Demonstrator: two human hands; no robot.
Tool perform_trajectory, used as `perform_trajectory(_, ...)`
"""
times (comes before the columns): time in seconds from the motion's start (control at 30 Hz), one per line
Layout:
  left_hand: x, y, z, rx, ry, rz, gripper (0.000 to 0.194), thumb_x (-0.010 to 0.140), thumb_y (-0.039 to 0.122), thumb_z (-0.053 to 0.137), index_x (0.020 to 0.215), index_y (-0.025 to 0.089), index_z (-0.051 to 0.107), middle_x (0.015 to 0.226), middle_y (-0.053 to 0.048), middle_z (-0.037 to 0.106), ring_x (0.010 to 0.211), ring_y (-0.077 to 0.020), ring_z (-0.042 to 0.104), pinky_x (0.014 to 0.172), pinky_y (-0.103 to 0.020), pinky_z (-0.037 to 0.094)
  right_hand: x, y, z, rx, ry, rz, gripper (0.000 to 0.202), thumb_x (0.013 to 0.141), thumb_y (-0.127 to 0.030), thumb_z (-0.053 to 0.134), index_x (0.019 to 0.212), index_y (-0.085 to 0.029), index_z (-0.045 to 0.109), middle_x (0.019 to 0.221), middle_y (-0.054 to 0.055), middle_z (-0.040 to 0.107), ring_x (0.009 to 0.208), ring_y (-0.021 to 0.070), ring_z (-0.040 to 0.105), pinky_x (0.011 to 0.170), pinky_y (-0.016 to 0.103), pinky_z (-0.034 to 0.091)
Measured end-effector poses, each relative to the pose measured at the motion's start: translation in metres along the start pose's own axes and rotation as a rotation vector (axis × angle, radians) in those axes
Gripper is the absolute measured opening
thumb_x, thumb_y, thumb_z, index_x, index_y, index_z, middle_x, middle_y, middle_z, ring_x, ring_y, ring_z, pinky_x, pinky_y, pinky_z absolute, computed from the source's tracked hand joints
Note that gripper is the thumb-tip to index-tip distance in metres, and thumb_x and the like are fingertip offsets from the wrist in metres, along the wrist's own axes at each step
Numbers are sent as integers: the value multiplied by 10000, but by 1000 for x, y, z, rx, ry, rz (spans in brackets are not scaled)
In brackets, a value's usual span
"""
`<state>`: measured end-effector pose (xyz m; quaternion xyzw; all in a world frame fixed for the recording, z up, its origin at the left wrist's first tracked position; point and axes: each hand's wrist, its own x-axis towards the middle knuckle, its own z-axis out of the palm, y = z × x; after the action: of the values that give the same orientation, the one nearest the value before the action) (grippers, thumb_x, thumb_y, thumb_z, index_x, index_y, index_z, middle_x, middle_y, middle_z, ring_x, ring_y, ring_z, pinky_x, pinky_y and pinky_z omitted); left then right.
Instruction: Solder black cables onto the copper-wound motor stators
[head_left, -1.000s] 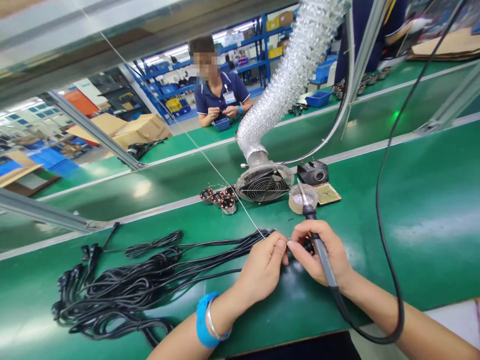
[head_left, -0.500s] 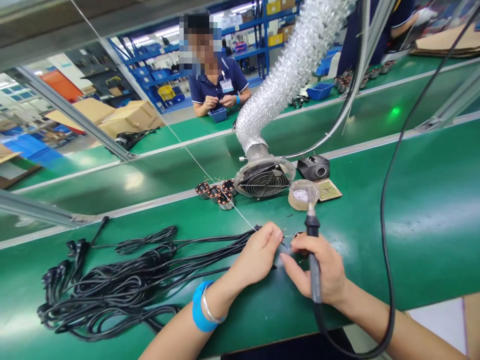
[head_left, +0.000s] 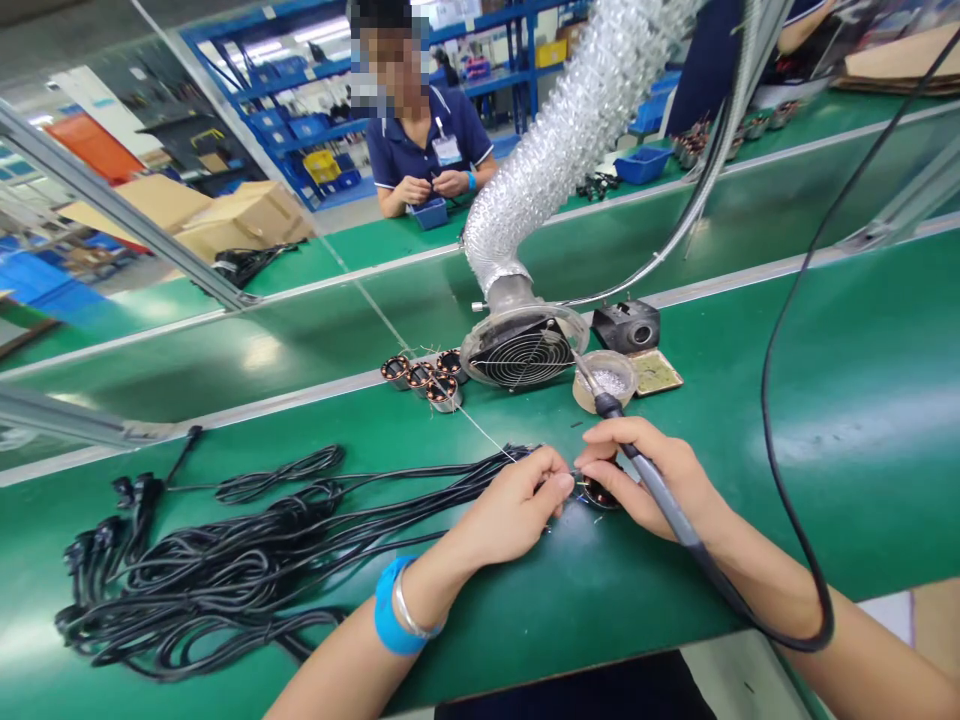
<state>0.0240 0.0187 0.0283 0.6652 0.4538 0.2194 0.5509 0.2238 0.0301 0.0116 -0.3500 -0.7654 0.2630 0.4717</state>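
Note:
My left hand [head_left: 521,505] is closed in a pinch at the ends of black cables [head_left: 420,500]; fine wires show at its fingertips. A soldering iron [head_left: 652,475] lies across my right hand [head_left: 652,475], its tip pointing up and left over a round tub of silvery bits [head_left: 604,380]. The thumb and index finger of that hand close together beside a small copper-wound stator [head_left: 600,492], partly hidden under them. What they pinch is too small to name. Black cables with plugs spread over the green table to the left.
A fume hood with a fan grille [head_left: 523,355] hangs from a silver duct [head_left: 555,150]. Several stators [head_left: 444,392] sit left of it. An iron holder [head_left: 627,325] and sponge tray [head_left: 655,371] stand at right. A person [head_left: 431,150] works across the bench.
The soldering iron has tilted from nearly upright to leaning left. My right thumb and index finger have closed together, near my left fingertips. The view has shifted slightly.

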Motion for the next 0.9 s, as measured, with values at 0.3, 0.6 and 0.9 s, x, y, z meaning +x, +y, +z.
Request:
perform_trajectory(0.3,8,-11,9,-204,199,-96,229,866,376,499,725,200,459,587,79,339,542,-99,285,531,-234,251,-4,1,1,-100,64,-32,299,914,-123,606,1175,-266,580,910,-4,749,787,162,724,755,284,599)
perform_trajectory(0.6,4,-12,18,-56,273,-67,242,912,362,472,736,196,473,625,54,419,595,-111,379,570,-228,304,-27,-11,-20,-26,366,-21,409,895,-194,619,1297,-262,646,930,38,715,731,190,649,638,343,542)
perform_trajectory(0.9,-4,-13,21,118,327,-23,234,953,343,454,769,202,491,589,64,405,554,-108,376,547,-226,287,-32,-2,-24,231,388,210,136,828,-252,618,896,-215,730,726,4,656,449,118,502,415,275,386)
